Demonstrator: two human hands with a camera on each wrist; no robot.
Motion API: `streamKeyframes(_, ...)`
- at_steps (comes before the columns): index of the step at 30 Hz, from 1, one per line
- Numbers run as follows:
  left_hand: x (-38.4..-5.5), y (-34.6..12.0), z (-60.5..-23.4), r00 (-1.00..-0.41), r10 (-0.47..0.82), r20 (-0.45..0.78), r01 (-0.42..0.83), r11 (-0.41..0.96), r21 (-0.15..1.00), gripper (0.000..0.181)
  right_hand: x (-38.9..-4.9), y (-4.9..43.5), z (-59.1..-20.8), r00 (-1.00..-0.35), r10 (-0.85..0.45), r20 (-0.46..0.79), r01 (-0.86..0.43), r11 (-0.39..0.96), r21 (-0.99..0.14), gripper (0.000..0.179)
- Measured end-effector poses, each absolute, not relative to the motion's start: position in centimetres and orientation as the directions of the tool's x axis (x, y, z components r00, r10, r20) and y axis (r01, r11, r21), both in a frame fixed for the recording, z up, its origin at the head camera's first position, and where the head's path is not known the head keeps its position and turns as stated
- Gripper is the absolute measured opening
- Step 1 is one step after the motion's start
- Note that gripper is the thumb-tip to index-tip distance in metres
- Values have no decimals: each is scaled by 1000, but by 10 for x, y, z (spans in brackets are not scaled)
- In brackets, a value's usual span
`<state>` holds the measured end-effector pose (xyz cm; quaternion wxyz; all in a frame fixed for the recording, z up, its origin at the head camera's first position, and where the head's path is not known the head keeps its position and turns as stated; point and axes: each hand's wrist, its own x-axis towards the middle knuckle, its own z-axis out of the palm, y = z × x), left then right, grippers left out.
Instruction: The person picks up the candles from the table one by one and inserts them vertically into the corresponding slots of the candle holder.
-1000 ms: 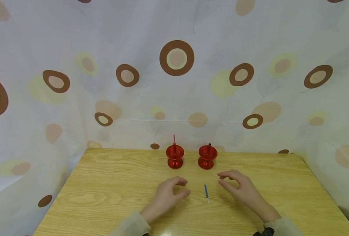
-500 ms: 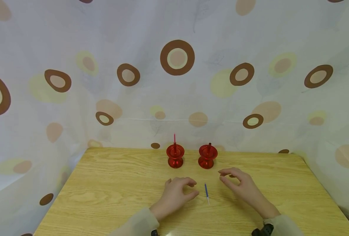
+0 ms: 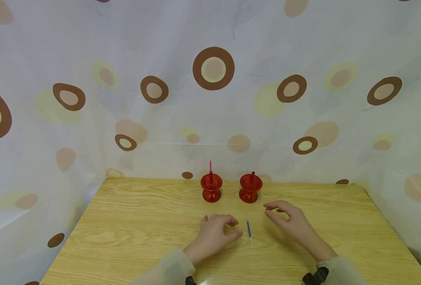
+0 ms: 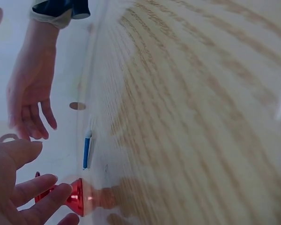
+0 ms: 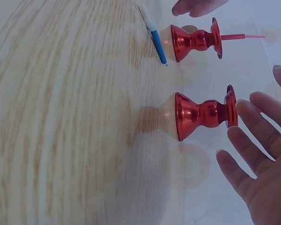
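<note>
Though slim, a blue stick (image 3: 249, 229) on grained wood (image 3: 135, 225)

Seeing yellowish wood-grain tabletop (image 3: 132, 221) low in head view, with glare spot (image 3: 203, 282) near bottom edge. Also seeing whitish cloth (image 3: 182, 111) behind and along both sides, printed with brown rings (image 3: 198, 68), yellowish ovals (image 3: 270, 99), peach ovals (image 3: 239, 143); creased horizontally above tabletop's far edge.

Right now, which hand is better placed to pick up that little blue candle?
Probably the left hand: in the head view it holds nothing and is closest to the blue candle. The right hand is empty too, but farther off, on the candle's other side.
</note>
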<state>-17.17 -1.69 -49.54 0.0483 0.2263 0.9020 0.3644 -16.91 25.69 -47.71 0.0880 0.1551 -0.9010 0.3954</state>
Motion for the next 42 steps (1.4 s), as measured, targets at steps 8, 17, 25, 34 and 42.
streamKeyframes(8,-172,-9,-501,-895,432,109,378,608,698,22,-171,257,-478,-934,-208,291,-355,634,-687,24)
streamKeyframes(17,-173,2,-505,-912,393,115,358,629,690,20,-175,258,-479,-938,-185,292,-342,618,-708,23)
streamKeyframes(25,-174,11,-507,-919,377,119,354,652,671,14,-182,257,-473,-938,-163,305,-339,607,-719,23)
streamKeyframes(34,-174,19,-509,-923,360,140,359,666,654,19,-197,260,-472,-951,-128,280,-300,593,-747,26)
streamKeyframes(42,-174,22,-508,-926,352,137,353,677,646,20,-210,262,-472,-959,-123,255,-278,572,-772,29)
